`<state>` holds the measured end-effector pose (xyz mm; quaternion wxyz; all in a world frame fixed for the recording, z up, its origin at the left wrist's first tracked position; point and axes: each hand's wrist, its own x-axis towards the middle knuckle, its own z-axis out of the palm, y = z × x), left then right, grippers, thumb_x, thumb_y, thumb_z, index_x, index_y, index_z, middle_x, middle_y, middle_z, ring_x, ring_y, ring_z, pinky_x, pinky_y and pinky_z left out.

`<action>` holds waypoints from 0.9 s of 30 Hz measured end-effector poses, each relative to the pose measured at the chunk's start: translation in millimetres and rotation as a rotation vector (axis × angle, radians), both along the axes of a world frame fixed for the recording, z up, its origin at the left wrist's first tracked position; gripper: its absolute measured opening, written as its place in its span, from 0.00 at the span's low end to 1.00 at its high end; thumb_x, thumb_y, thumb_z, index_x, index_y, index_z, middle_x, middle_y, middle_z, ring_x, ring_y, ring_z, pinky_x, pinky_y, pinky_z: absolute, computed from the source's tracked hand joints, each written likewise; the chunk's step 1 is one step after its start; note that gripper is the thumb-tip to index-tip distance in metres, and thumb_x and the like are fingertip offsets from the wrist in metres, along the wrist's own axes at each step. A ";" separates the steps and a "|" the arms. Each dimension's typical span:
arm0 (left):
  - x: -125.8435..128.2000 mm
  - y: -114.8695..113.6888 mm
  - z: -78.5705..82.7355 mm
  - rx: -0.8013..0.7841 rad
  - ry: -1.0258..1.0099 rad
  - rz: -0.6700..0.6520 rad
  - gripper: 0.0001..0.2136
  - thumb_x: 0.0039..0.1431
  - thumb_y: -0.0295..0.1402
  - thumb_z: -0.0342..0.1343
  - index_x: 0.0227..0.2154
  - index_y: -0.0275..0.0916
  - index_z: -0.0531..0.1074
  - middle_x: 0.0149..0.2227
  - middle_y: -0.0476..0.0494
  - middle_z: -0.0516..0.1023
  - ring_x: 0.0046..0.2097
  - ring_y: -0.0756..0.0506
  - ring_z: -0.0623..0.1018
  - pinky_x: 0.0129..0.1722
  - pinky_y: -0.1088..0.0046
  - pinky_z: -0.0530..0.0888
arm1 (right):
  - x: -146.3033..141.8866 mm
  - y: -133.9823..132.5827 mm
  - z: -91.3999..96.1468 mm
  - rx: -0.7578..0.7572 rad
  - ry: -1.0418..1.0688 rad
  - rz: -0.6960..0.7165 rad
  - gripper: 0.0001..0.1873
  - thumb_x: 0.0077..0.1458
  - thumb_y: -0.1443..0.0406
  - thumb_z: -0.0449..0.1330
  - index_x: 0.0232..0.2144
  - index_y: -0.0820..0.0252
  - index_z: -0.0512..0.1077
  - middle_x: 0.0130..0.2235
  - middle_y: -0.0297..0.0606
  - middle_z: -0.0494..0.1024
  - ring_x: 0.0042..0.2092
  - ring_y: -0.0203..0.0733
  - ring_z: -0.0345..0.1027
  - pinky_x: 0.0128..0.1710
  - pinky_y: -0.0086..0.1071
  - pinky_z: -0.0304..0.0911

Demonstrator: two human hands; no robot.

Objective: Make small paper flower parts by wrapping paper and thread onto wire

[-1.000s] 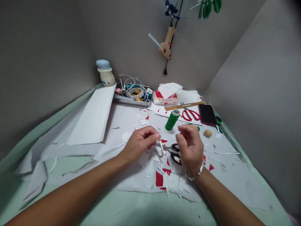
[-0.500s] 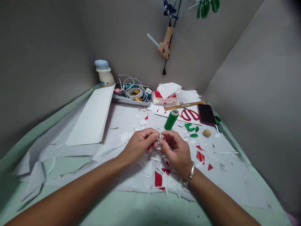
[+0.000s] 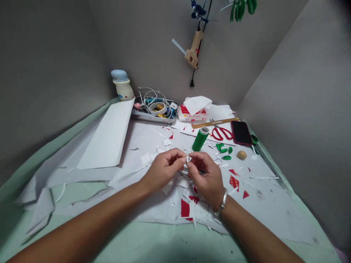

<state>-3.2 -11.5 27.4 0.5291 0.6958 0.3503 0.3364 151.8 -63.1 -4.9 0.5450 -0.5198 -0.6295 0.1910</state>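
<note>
My left hand [image 3: 163,171] and my right hand [image 3: 206,176] meet fingertip to fingertip over the middle of the paper-covered table. Both pinch a small white piece [image 3: 188,159], possibly tape from the ring seen earlier; the ring itself is mostly hidden under my fingers. A bracelet sits on my right wrist. Just behind my hands stands a green spool of thread [image 3: 200,139]. Black-handled scissors lie under my right hand, almost wholly hidden.
Red and white paper scraps [image 3: 185,208] litter the sheet. Small green leaf shapes [image 3: 223,149], red scissors [image 3: 221,133], a dark phone [image 3: 241,132], a wooden ruler [image 3: 215,123], a tissue pack [image 3: 193,113], a metal tray [image 3: 145,115] of cords and tape, and folded white paper [image 3: 108,135] lie around. A glue gun [image 3: 192,53] hangs on the wall.
My right hand swung left from beside the scissors to join my left hand. The white ring, hanging from my left fingers a second ago, is now covered by both hands.
</note>
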 end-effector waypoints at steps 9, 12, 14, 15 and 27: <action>-1.8 -5.5 -3.7 0.256 0.128 0.015 0.09 0.65 0.33 0.47 0.37 0.39 0.73 0.33 0.49 0.76 0.34 0.49 0.73 0.36 0.73 0.67 | -0.4 -1.0 3.1 0.065 -0.053 -0.001 0.07 0.56 0.68 0.59 0.39 0.55 0.70 0.33 0.34 0.70 0.29 0.36 0.65 0.29 0.31 0.64; -1.6 -5.6 -3.9 0.306 0.167 0.022 0.10 0.66 0.33 0.46 0.37 0.39 0.71 0.32 0.49 0.75 0.32 0.49 0.72 0.35 0.73 0.66 | -1.3 -0.7 2.6 0.051 -0.047 0.004 0.07 0.56 0.68 0.59 0.39 0.55 0.69 0.33 0.33 0.69 0.29 0.36 0.64 0.29 0.31 0.64; -1.4 -5.7 -4.2 0.336 0.183 0.028 0.10 0.66 0.33 0.45 0.37 0.39 0.71 0.32 0.50 0.75 0.32 0.50 0.72 0.34 0.74 0.66 | -1.7 -0.7 2.1 0.047 -0.042 0.009 0.07 0.56 0.68 0.59 0.39 0.55 0.69 0.33 0.33 0.69 0.29 0.36 0.65 0.28 0.31 0.64; -1.4 -5.7 -4.6 0.349 0.191 0.032 0.10 0.67 0.33 0.44 0.37 0.39 0.71 0.32 0.50 0.75 0.32 0.50 0.72 0.34 0.74 0.66 | -1.8 -0.7 1.9 0.049 -0.038 0.010 0.08 0.56 0.68 0.59 0.39 0.55 0.69 0.33 0.33 0.69 0.29 0.36 0.65 0.28 0.31 0.64; -3.2 -5.7 -8.3 0.467 0.236 0.000 0.11 0.68 0.34 0.43 0.39 0.40 0.70 0.32 0.50 0.75 0.33 0.50 0.73 0.35 0.75 0.67 | 0.0 -0.8 5.6 0.157 -0.085 0.000 0.10 0.57 0.71 0.58 0.40 0.54 0.73 0.35 0.35 0.73 0.34 0.38 0.68 0.32 0.32 0.65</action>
